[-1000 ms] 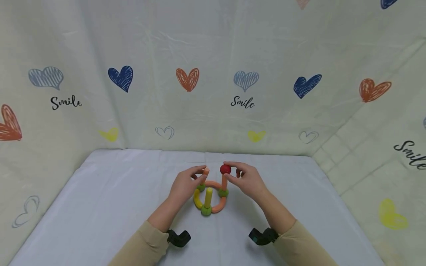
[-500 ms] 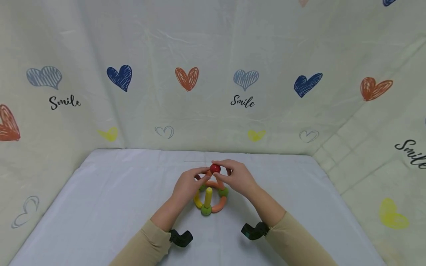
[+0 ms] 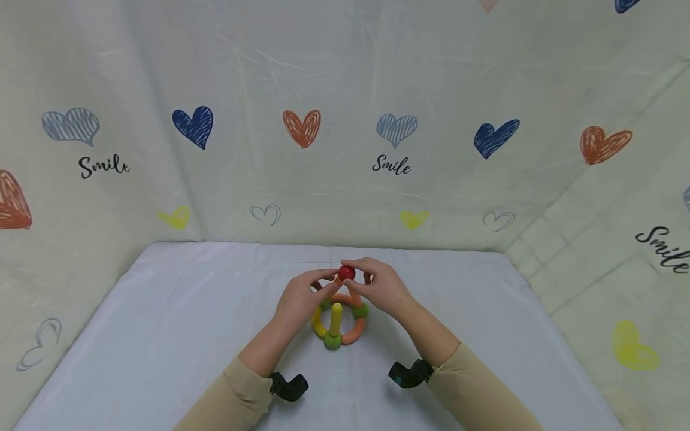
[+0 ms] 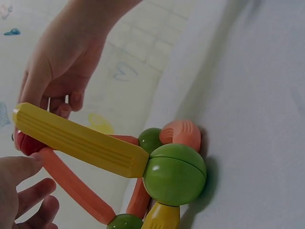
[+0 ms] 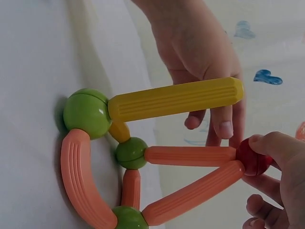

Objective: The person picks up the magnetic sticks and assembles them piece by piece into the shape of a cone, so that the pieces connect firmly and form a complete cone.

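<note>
A toy of building rods and balls stands on the table. Its base ring joins curved orange and yellow pieces through green balls (image 5: 87,113). From the ring rise a yellow rod (image 3: 336,320), whose top end is free, and two straight orange rods (image 5: 190,156) that lean together. Where the orange tops meet sits a red ball (image 3: 346,273), touching both in the right wrist view. My right hand (image 3: 381,288) pinches this ball between thumb and index finger. My left hand (image 3: 299,298) pinches the top of the left orange rod, right beside the ball; its fingertips are partly hidden.
A white cloth covers the table (image 3: 188,335). Behind it hangs a pale backdrop (image 3: 345,191) printed with hearts and "Smile". Black wrist cameras (image 3: 411,374) sit under both forearms.
My right hand has moved left with the red ball, and the right orange rod has tilted left with it. The ball now meets the left rod's top. The left hand has shifted little.
</note>
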A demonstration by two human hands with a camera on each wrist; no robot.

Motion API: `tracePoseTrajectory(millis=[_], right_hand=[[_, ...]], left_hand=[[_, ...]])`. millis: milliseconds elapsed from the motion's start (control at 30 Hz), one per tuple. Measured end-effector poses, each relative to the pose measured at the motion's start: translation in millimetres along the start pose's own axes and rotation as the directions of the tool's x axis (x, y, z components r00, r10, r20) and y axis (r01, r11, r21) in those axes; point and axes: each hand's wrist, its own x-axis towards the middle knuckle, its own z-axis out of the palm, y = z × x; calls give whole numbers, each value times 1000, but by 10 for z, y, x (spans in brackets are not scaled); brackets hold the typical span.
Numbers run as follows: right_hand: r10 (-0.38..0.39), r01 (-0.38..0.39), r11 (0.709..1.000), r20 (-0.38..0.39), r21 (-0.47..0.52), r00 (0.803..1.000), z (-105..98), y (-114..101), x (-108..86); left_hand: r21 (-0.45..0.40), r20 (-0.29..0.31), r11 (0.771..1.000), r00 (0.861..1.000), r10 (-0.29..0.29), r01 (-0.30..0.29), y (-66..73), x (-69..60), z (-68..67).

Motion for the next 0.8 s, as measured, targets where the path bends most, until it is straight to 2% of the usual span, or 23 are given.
tracePoseTrajectory(millis=[167, 300, 467, 800], right_hand=[[1, -1, 1000, -3, 12, 1000, 8, 9, -1], [-2, 2, 1000, -4, 24, 1000, 5, 10, -10], [-7, 7, 999, 0, 38, 1000, -2, 5, -15], [1, -1, 1000, 12, 20, 1000, -13, -2, -25]], left_hand=[[-36, -1, 999, 1000, -16, 16, -10, -51, -30], [-12, -3, 999, 999, -33, 33, -6, -101, -60], [12, -6, 1000, 1000, -27, 27, 4, -205, -115], [-23, 71, 1000, 997, 5, -4, 23, -423, -153]])
